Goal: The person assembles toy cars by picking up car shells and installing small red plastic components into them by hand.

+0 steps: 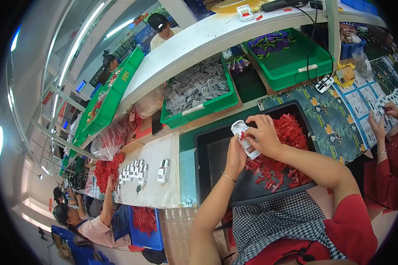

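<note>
A white toy car body is held over the black tray. My left hand, a band on its wrist, grips the car's near side. From the right, my right hand reaches over the car, its fingers bent and pressed at a small red piece on the car. Beneath and to the right of my hands lies a heap of red plastic parts in the tray. Whether the red piece sits in the car or only between the fingers cannot be made out.
Several white cars stand on the white board at left. Green bins hold grey parts and purple-green parts under a white shelf. A co-worker's arm is at left, another's hands at right.
</note>
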`<state>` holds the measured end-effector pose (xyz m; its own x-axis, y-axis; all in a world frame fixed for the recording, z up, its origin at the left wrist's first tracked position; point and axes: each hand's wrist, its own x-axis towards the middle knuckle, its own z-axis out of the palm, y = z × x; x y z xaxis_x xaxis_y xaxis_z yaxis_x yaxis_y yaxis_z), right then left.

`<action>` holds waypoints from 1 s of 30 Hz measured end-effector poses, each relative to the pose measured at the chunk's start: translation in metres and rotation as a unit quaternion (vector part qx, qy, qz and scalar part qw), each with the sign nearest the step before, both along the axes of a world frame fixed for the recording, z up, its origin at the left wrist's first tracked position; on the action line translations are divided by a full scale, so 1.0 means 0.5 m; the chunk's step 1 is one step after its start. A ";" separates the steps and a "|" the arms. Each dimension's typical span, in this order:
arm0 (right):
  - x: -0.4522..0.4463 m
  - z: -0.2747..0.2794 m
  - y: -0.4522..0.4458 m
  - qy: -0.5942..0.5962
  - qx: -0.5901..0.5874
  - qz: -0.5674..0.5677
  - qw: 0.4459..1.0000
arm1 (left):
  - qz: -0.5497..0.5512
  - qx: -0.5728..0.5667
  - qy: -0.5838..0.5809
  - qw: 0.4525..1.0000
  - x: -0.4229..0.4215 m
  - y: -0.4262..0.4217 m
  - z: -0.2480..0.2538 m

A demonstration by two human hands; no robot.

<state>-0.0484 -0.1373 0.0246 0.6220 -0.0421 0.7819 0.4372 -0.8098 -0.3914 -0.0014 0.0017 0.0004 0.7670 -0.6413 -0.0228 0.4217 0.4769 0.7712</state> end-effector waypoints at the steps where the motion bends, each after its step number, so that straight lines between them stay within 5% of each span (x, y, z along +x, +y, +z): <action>1: 0.000 0.000 0.000 0.000 0.000 0.001 1.000 | 0.001 0.000 0.000 1.000 0.000 0.002 0.000; 3: 0.000 0.001 -0.002 0.004 0.001 0.005 1.000 | 0.049 0.164 -0.203 0.964 0.000 0.002 0.004; 6: -0.004 0.008 0.002 0.037 0.060 0.005 0.998 | 0.089 0.155 -0.104 0.978 -0.009 -0.005 0.015; 19: 0.025 -0.031 -0.013 0.165 0.273 0.166 0.933 | 0.134 0.247 -0.177 0.943 -0.028 -0.008 0.043; 24: 0.028 -0.023 -0.023 0.257 0.384 0.194 0.865 | 0.130 0.290 -0.200 0.927 -0.039 -0.009 0.060; 30: 0.028 -0.025 -0.026 0.240 0.345 0.173 0.891 | 0.141 0.324 -0.215 0.910 -0.037 -0.008 0.058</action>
